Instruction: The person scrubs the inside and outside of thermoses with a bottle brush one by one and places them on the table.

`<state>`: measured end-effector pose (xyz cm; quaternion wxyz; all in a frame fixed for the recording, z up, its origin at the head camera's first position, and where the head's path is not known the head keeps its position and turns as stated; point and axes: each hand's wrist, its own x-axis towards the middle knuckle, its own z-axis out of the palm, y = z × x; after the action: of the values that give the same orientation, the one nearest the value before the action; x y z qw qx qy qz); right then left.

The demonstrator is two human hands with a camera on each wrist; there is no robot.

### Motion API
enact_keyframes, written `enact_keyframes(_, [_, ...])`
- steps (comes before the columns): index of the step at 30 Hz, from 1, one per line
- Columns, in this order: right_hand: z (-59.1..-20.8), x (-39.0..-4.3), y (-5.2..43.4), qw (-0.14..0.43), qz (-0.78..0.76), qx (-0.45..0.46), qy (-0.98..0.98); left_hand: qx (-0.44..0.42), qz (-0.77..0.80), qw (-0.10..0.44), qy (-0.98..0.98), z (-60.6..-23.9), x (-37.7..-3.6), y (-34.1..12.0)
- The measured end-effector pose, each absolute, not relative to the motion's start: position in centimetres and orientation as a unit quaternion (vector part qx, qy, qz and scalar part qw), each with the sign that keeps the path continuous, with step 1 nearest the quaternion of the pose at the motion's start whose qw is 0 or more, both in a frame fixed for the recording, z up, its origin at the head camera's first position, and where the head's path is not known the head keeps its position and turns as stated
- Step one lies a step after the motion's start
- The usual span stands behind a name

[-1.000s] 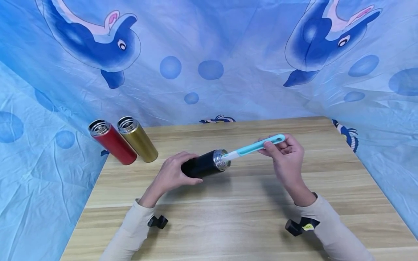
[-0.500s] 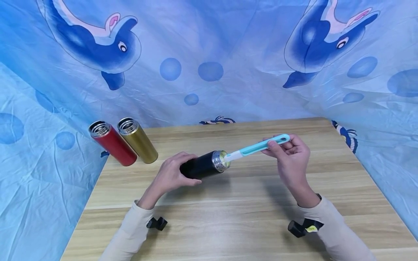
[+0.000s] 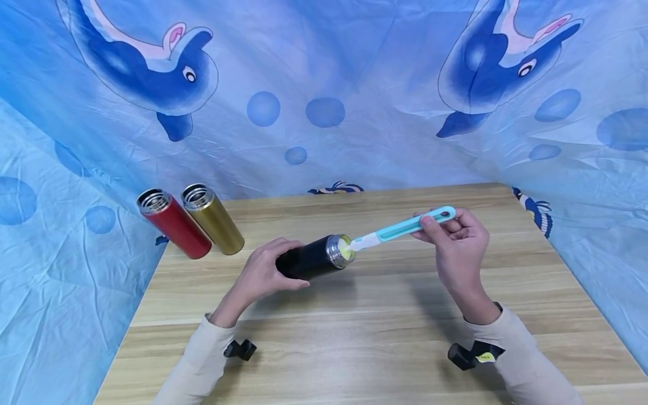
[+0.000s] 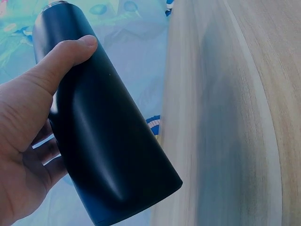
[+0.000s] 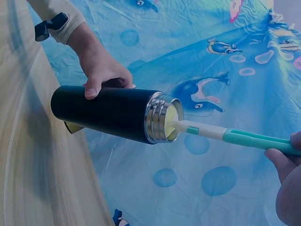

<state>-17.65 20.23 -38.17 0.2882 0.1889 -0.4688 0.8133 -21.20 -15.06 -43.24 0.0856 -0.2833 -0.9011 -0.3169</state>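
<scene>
In the head view my left hand (image 3: 263,270) grips a black vacuum flask (image 3: 307,259) around its body, holding it tilted above the table. The lidless steel mouth points right. My right hand (image 3: 462,253) pinches the teal handle of a bottle brush (image 3: 405,226), thumb on top. Its white neck meets the flask's mouth, where a pale yellow head (image 5: 170,121) shows just inside the rim in the right wrist view. The rest of that head is hidden in the flask. From the left wrist, the thumb lies along the flask's black side (image 4: 108,127).
A red flask (image 3: 178,229) and a gold flask (image 3: 216,220) stand side by side at the table's far left, both lidless. Behind the wooden table (image 3: 354,343) hangs a blue cloth (image 3: 374,67) printed with dolphins, which also covers both sides.
My right hand has moved slightly right, drawing the brush partly out, so more yellow shows at the flask's mouth. The left hand and flask have shifted slightly left.
</scene>
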Motion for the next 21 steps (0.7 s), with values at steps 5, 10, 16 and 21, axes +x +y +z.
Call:
enact_keyframes(5, [-38.0, -17.5, 20.3, 0.293, 0.812, 0.179, -0.471, -0.282, -0.314, 0.089, -0.902, -43.2, -21.1, -15.3])
enact_keyframes(10, [-37.7, -17.4, 20.5, 0.300, 0.809, 0.166, -0.477, -0.280, -0.312, 0.095, -0.903, -43.2, -21.1, -15.5])
enact_keyframes(16, [-37.3, -17.3, 20.8, 0.303, 0.809, 0.167, -0.475, -0.277, -0.318, 0.088, -0.902, -43.3, -21.1, -15.7])
enact_keyframes(21, [-37.0, -17.1, 21.0, 0.305, 0.810, 0.181, -0.468, -0.275, -0.325, 0.081, -0.901, -43.1, -20.9, -15.8])
